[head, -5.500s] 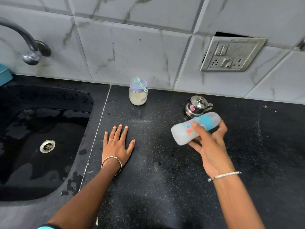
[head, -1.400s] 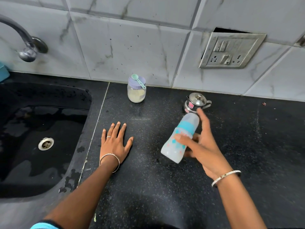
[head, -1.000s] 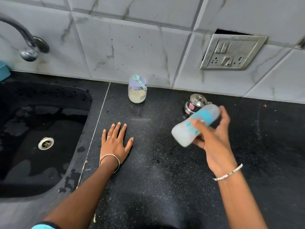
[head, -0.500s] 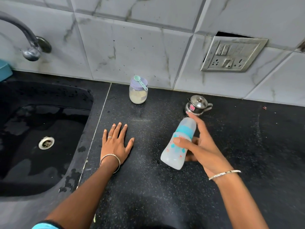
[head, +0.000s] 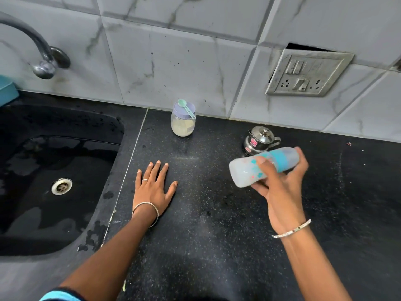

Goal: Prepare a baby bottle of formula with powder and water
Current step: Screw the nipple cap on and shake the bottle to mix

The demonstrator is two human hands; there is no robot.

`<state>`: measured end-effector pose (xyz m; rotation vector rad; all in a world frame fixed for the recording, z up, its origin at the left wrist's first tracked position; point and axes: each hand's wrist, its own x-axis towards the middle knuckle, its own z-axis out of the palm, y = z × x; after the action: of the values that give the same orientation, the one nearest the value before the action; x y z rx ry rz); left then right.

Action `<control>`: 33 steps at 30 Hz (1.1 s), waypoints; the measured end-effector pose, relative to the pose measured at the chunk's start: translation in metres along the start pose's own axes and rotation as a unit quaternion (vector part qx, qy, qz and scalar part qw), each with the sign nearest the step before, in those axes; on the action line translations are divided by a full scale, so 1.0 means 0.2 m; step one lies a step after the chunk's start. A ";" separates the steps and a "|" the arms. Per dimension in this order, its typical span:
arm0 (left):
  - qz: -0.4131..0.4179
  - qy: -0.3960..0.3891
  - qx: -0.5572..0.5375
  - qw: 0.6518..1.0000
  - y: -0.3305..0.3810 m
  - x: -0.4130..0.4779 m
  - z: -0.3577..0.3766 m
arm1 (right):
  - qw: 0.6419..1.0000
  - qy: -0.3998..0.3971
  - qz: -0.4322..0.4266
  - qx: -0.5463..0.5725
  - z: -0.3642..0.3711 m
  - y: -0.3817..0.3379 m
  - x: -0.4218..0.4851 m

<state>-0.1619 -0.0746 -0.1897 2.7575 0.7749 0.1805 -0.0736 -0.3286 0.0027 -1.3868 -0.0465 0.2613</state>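
Observation:
My right hand (head: 280, 185) grips a baby bottle (head: 245, 170) with a blue collar and capped top, held nearly sideways above the black counter (head: 217, 224), base toward the left. The bottle looks cloudy white inside and is blurred. My left hand (head: 153, 189) lies flat on the counter, fingers spread, holding nothing. A powder jar (head: 183, 124) with a lilac lid stands by the wall, a green scoop (head: 186, 107) resting on the lid. A small steel kettle (head: 259, 140) stands just behind the bottle.
A black sink (head: 54, 181) with a metal drain fills the left side, wet inside, under a tap (head: 41, 55). A switch and socket plate (head: 308, 72) hangs on the tiled wall at the right. A teal object (head: 6, 90) sits at the far left edge.
The bottle has swung from a steep tilt with its base low to nearly sideways, moving up and right, as in the earlier back-and-forth swings. My left hand has stayed flat.

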 end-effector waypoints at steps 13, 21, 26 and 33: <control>0.001 0.001 0.008 1.000 0.00 0.00 0.00 | 0.980 -0.133 0.054 -0.138 0.01 0.04 0.00; 0.002 0.010 0.002 1.000 0.00 0.00 0.01 | 0.998 -0.046 0.019 -0.045 0.03 0.05 0.02; 0.002 0.002 0.003 1.000 0.00 0.00 0.01 | 0.987 -0.101 0.079 -0.095 0.01 0.04 0.02; 0.004 0.008 -0.003 1.000 0.00 0.00 0.01 | 0.980 -0.140 0.085 -0.112 0.00 0.03 0.01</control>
<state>-0.1614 -0.0744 -0.1909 2.7578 0.7662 0.2063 -0.0733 -0.3268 -0.0037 -1.5708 -0.1956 0.6084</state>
